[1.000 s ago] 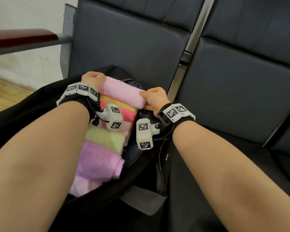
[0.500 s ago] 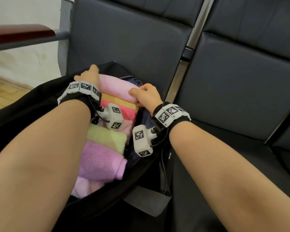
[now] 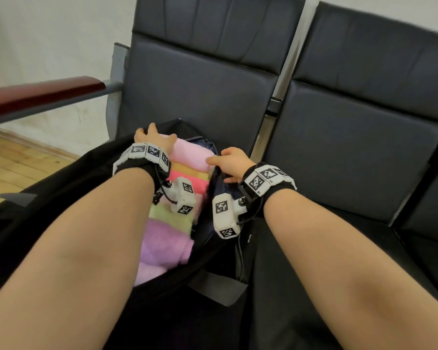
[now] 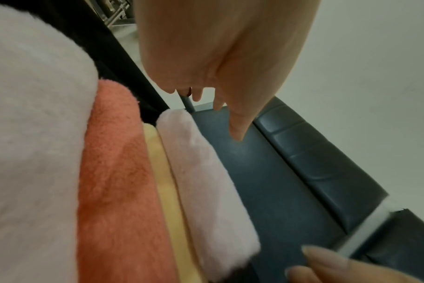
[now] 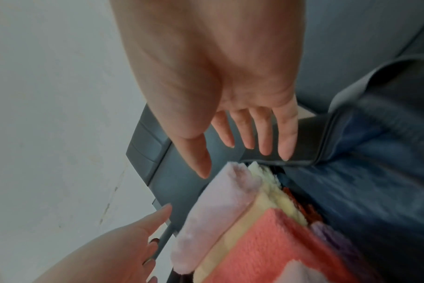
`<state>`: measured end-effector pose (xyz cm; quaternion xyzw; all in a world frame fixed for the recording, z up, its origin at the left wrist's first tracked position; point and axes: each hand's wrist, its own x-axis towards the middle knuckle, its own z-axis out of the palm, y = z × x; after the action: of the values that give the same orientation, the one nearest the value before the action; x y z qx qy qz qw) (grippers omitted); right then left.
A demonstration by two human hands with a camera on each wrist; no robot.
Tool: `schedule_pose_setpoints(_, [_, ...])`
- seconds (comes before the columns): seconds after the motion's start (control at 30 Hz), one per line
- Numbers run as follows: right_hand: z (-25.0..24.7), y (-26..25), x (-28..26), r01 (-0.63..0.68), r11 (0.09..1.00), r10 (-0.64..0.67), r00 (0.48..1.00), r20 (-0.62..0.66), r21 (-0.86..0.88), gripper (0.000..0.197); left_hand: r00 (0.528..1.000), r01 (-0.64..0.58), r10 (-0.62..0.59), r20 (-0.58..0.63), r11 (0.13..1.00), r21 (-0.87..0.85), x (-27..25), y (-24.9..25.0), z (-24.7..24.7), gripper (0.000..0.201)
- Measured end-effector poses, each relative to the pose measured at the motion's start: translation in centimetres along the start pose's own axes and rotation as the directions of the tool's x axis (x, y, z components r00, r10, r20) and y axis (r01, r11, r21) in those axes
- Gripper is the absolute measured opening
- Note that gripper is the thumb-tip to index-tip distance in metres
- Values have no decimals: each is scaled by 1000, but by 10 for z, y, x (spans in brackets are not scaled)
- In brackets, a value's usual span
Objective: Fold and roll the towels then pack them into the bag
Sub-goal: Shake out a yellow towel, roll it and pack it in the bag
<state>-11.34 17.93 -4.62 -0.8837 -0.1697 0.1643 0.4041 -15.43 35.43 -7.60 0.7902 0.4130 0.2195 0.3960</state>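
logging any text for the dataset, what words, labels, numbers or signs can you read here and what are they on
No readable words, brand names or numbers.
Black-and-white square marker patterns, not text: on the band at the left hand and its wrist camera block.
Same patterns on the band at the right hand and its block.
Small marks on one band tag: too small to read.
Towels and bag: no labels visible.

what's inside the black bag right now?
Inside the black bag: rolled towels in a row, light pink roll farthest, then yellow, coral, green, purple. Anything beneath them is covered.
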Motion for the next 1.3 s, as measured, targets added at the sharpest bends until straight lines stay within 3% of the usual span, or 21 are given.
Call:
schedule_pose_setpoints(0.13, [-29,-5,-43,10,999,-11,1000,-24,-47,59,992,-81,78,98,997,21,-47,31,-12,64])
schedule_pose_setpoints(0.37, [-110,28,-146,-21,976,-4,993,-115,-218,47,933,-146,193,305,975,-170,-173,84,7,44])
schedule_pose_setpoints(0.47, [-147,59,-189,-62,961,18,987,-161,-269,42,893,-165,230,386,967,-195,-232,107,17,14])
schedule_pose_setpoints(0.5, [-161,73,-203,-84,957,34,984,-177,-279,40,881,-177,241,408,966,-187,-252,115,22,26])
schedule_pose_setpoints(0.53, [-173,86,-217,-105,952,51,981,-189,-288,40,857,-210,263,443,963,-166,-271,122,28,30])
schedule_pose_setpoints(0.67, [-220,141,-266,-210,938,137,955,-263,-275,40,759,-304,345,552,938,-167,-340,144,60,4])
schedule_pose_setpoints(0.8, [-262,194,-309,-324,911,233,915,-328,-256,37,672,-379,371,641,916,-133,-398,163,104,34])
schedule_pose_setpoints(1.0, [-330,267,-357,-471,853,332,821,-466,-223,41,537,-458,421,731,873,-167,-471,204,167,35])
schedule_pose_setpoints(1.17, [-373,317,-372,-532,832,405,778,-480,-160,36,415,-495,437,798,844,-204,-511,240,223,33])
schedule_pose_setpoints(1.23, [-393,342,-368,-557,821,434,749,-501,-121,41,387,-503,423,820,842,-197,-522,252,248,25])
schedule_pose_setpoints(1.27, [-403,356,-364,-566,817,443,740,-506,-112,42,384,-499,412,826,846,-189,-526,258,262,13])
schedule_pose_setpoints(1.3, [-411,368,-360,-575,811,453,731,-510,-105,42,390,-484,409,825,853,-194,-529,260,273,13])
